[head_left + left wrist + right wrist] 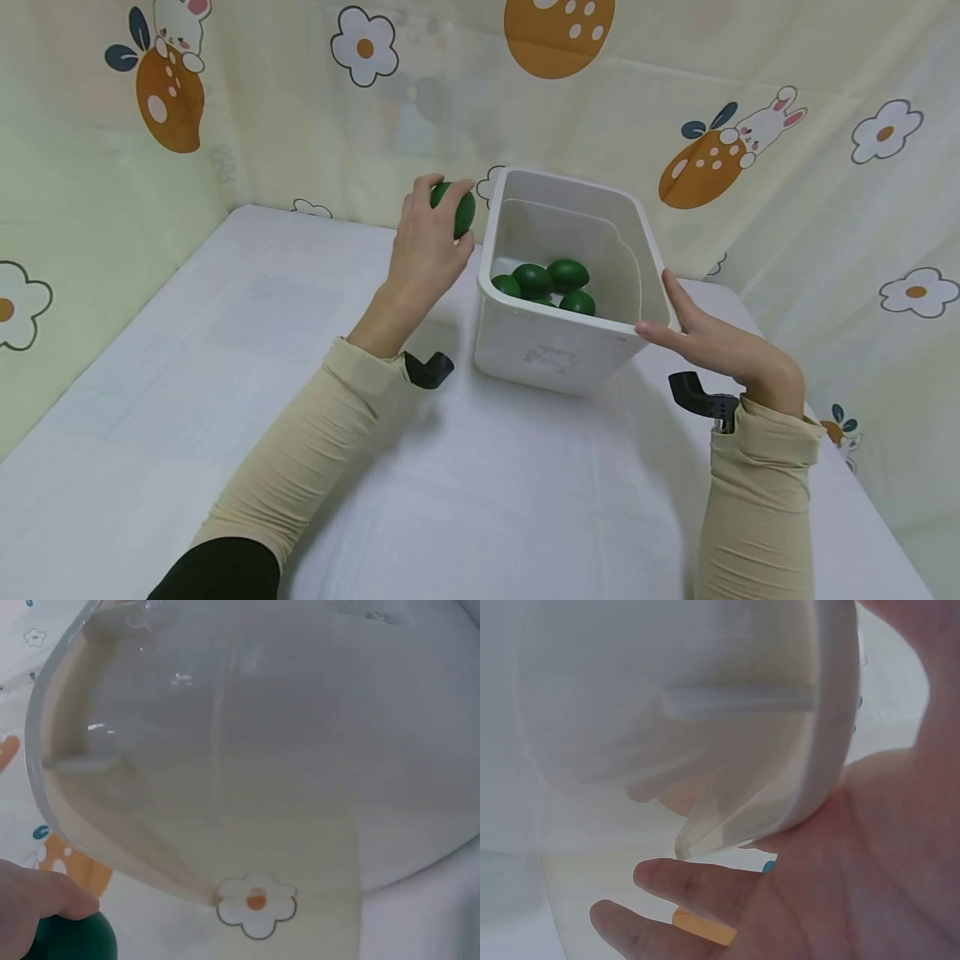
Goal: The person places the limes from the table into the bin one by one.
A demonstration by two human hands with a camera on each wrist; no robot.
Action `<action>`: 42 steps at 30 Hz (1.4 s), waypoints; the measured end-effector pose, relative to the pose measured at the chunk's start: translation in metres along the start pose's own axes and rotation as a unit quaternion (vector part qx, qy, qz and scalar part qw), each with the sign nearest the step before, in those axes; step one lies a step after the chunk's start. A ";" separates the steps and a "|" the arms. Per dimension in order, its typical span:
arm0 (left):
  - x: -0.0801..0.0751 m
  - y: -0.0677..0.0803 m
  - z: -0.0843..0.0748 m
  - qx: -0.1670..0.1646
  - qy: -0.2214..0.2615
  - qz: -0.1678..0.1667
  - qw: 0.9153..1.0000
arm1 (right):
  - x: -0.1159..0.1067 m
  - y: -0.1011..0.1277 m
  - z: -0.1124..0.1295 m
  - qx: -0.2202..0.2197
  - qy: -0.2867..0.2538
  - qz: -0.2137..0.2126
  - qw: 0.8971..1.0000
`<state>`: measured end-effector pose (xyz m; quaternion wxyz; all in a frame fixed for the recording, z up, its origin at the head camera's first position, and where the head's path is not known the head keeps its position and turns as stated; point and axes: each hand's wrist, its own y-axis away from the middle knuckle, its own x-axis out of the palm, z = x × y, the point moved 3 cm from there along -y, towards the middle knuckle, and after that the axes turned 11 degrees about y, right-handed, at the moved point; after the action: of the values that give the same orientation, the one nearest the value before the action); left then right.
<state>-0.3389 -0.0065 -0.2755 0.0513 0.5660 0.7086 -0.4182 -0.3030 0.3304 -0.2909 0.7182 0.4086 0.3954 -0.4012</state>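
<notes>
My left hand [431, 237] grips a dark green oval fruit [465, 215] in curled fingers, just left of a white plastic bin [551, 354] and at about rim height. A thumb or finger and part of that fruit [79, 939] show at the lower left of the left wrist view. Inside the bin lie several more green oval fruits [532, 281]. At the bin's right side, my right hand [712, 337] touches the rim, thumb at the near corner. The right wrist view has the palm against the rim [832, 735] with straight fingers [697, 889] outside the bin.
The bin stands on a table with a white cloth [480, 500]. Behind it hangs a cream curtain [450, 108] printed with flowers, rabbits and orange fruit shapes. A black mount [429, 371] juts from the left wrist and another black mount [701, 396] from the right.
</notes>
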 end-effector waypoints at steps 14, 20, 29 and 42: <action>0.006 0.006 -0.018 0.102 0.041 -0.028 0.994 | 0.001 0.000 0.000 -0.001 0.000 0.000 1.000; 0.012 0.011 -0.024 0.144 0.058 -0.029 0.988 | 0.001 0.000 0.000 -0.003 0.001 0.000 1.000; 0.031 0.022 -0.038 0.227 0.076 -0.026 0.970 | 0.000 -0.001 -0.002 -0.003 0.001 -0.001 1.000; 0.047 0.034 -0.048 0.288 0.122 -0.066 0.947 | -0.002 0.002 0.002 -0.003 -0.007 0.002 1.000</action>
<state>-0.3074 0.0606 -0.2881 -0.2284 0.5555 0.5941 -0.5351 -0.3010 0.3297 -0.2877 0.7229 0.4045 0.3904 -0.4018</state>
